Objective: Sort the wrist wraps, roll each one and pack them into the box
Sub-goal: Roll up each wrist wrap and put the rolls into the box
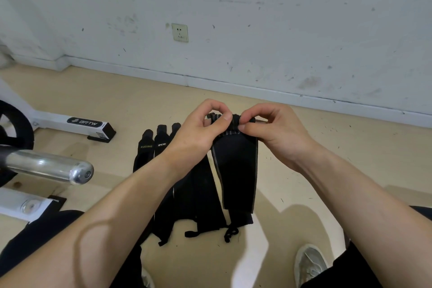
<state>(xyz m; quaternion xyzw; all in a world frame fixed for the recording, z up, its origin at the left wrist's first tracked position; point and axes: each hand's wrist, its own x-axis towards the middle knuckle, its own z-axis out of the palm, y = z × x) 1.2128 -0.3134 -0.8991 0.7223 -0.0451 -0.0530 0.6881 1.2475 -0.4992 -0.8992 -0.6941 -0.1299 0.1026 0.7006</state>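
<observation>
Wrist wrap, black with pale edges, is held at its far end by both hands in front of the person, above the beige floor. The left hand pinches that end, its fingers curled tightly with the thumb pressed on the fabric. The right hand grips just beside it, its fingers likewise closed on the bunched end. The strip runs from the hands back toward the person; I cannot tell whether its near end rests on the floor. Just left of it and partly beneath it, the other wrist wraps lie side by side on the floor, with thin loops trailing at their near ends. A chrome bar end juts in from the left, beyond it a white machine frame marked BRTW. A wall socket sits on the scuffed white wall, and a grey shoe shows at lower right.
</observation>
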